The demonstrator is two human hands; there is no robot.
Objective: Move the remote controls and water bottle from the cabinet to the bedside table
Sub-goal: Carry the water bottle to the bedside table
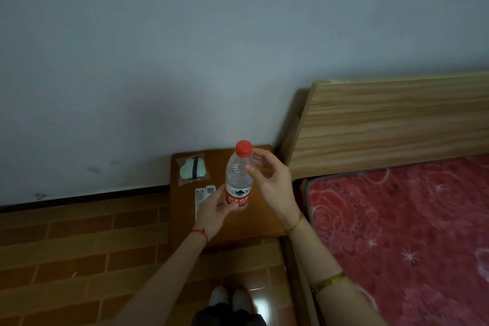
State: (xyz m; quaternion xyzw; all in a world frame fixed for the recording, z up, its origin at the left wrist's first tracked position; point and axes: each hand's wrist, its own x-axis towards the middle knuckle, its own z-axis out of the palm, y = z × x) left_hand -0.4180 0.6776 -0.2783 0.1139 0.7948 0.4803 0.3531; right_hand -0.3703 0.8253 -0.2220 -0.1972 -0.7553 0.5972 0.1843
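Observation:
A clear water bottle [239, 174] with a red cap and red label is held upright above the brown bedside table [264, 222]. My left hand [211, 214] grips its lower part at the label. My right hand [270, 180] is beside the bottle's upper half, fingers spread and curled, touching or just off it. Two white remote controls [203, 194] lie side by side on the table, partly hidden behind my left hand.
A small plastic bag [192, 170] with a pale green item lies at the table's back left. A wooden headboard [391, 124] and a bed with a red patterned cover [410, 233] stand to the right. Brick-pattern floor [79, 246] lies to the left; my feet show below.

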